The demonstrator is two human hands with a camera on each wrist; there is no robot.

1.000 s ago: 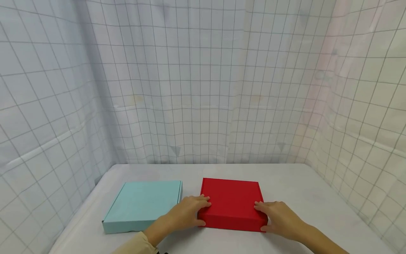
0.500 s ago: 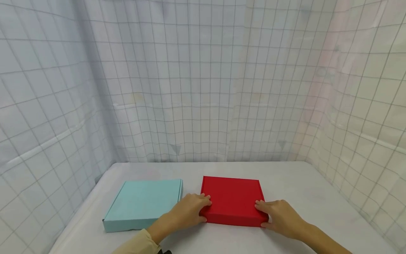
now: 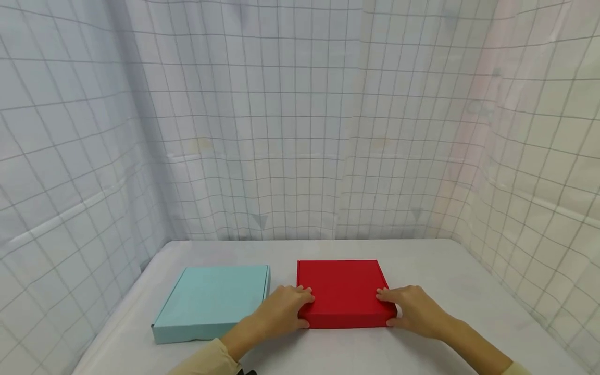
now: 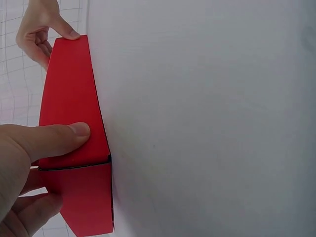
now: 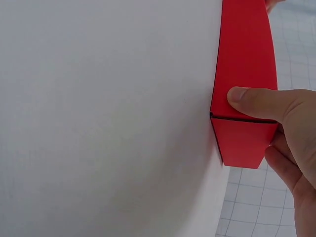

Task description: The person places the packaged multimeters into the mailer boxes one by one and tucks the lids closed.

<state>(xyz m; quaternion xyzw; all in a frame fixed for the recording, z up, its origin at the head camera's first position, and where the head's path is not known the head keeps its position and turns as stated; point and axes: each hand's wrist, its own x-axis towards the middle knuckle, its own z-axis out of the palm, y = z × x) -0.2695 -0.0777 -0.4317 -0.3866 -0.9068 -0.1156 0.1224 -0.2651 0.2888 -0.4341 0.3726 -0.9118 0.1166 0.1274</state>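
A flat red cardboard box (image 3: 344,289), lid closed, lies on the white-covered table between both hands. My left hand (image 3: 283,311) grips its near left corner, thumb on the front face and fingers over the top edge. At the near right corner my right hand (image 3: 414,311) holds it the same way. In the left wrist view the left thumb (image 4: 64,140) presses the red front panel. The right thumb (image 5: 252,101) lies on that panel in the right wrist view. Left of the red box sits a light blue box (image 3: 213,299), closed, partly behind the left forearm.
The white table (image 3: 347,354) carries both boxes, with a narrow gap between them. White gridded curtains (image 3: 300,130) surround the table at the back and both sides.
The red box has turned slightly, and its front edge now lies nearly level and a little farther from me. Both hands have kept hold of it. The light blue box has stayed put.
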